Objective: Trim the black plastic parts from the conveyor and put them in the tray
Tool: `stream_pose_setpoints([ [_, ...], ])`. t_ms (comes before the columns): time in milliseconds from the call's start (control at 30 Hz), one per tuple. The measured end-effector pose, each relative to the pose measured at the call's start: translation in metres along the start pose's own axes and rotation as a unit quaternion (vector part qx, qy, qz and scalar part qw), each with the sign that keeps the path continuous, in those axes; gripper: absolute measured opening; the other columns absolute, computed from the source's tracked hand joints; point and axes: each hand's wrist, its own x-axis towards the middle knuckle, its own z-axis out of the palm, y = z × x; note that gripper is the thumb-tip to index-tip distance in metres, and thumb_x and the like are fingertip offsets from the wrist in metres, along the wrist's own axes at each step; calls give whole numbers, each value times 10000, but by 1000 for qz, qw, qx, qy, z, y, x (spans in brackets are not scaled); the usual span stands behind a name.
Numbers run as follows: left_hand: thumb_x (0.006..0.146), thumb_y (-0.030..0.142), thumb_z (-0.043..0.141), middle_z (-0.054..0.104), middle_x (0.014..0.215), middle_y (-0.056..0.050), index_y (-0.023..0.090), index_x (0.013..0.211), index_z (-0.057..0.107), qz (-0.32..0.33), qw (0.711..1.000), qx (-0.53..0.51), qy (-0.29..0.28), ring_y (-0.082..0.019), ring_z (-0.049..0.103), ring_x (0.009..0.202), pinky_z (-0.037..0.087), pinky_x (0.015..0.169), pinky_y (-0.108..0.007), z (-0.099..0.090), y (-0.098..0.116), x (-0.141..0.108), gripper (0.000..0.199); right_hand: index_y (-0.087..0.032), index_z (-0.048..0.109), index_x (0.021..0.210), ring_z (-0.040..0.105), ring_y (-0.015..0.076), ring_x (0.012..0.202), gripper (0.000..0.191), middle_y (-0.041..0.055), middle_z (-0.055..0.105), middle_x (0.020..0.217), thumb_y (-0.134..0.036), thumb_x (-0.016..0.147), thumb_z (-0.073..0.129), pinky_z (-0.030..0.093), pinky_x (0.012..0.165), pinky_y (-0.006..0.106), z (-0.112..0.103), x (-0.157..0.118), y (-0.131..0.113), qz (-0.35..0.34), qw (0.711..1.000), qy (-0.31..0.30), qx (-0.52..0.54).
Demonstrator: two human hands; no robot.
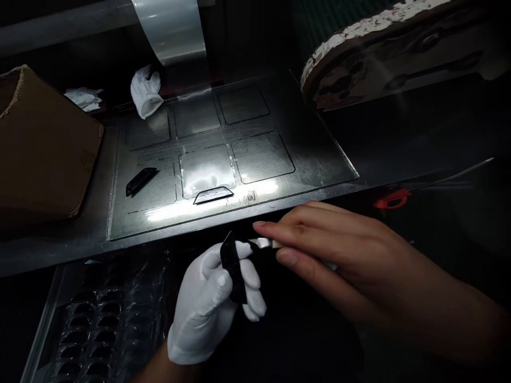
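Note:
My left hand (207, 306), in a white glove, grips a glossy black plastic part (233, 266) between thumb and fingers, with one pointed end up. My bare right hand (331, 255) is closed around a slim tool (263, 243) with a silvery metal collar. The tool's narrow tip points at the black part's edge, close to my gloved index finger; whether it touches I cannot tell. Two similar black pieces lie on the metal plate above my hands: a dark one (141, 181) on the left and a shiny one (213, 195) near the front edge.
The plate (319, 170) bears etched rounded squares. A cardboard box (48, 154) stands left, with a white glove (146, 91) behind. Below left, a clear tray (99, 324) holds several black parts. A dark machine with a ragged white edge (371, 26) and a red-handled tool (393, 199) are on the right.

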Motion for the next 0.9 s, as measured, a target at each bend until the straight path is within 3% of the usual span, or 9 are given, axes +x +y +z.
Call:
stream_pose_setpoints([
  [300, 921, 577, 754, 672, 688, -14, 183, 1248, 721, -46, 997, 49, 27, -91, 594, 543, 477, 539, -165, 4, 7, -4, 513, -201, 746, 1176, 673, 178, 898, 229, 16, 768, 1018, -309, 1094, 561, 556, 818, 333, 12, 12, -4, -54, 989, 7, -134],
  [467, 946, 499, 747, 692, 710, -36, 158, 1149, 731, -60, 996, 64, 32, -121, 625, 571, 519, 552, -198, 7, 10, -3, 397, -200, 758, 1205, 660, 188, 828, 245, 5, 752, 926, -285, 1079, 566, 543, 737, 347, 12, 14, -6, -42, 983, -4, -178],
  [633, 925, 481, 777, 696, 750, -49, 149, 1155, 737, -91, 991, 88, 53, -150, 671, 619, 543, 558, -214, 8, 12, 0, 406, -212, 767, 1186, 651, 211, 805, 228, 8, 738, 880, -197, 1014, 619, 524, 709, 370, 10, 16, -6, -11, 977, -35, -210],
  [900, 973, 564, 673, 659, 665, -25, 148, 1149, 736, -151, 987, 52, 11, -106, 577, 474, 464, 461, -192, -1, 12, 4, 456, -220, 774, 986, 672, 245, 768, 122, 23, 747, 845, -165, 919, 688, 432, 576, 377, -2, 24, -6, -41, 955, -96, -278],
])
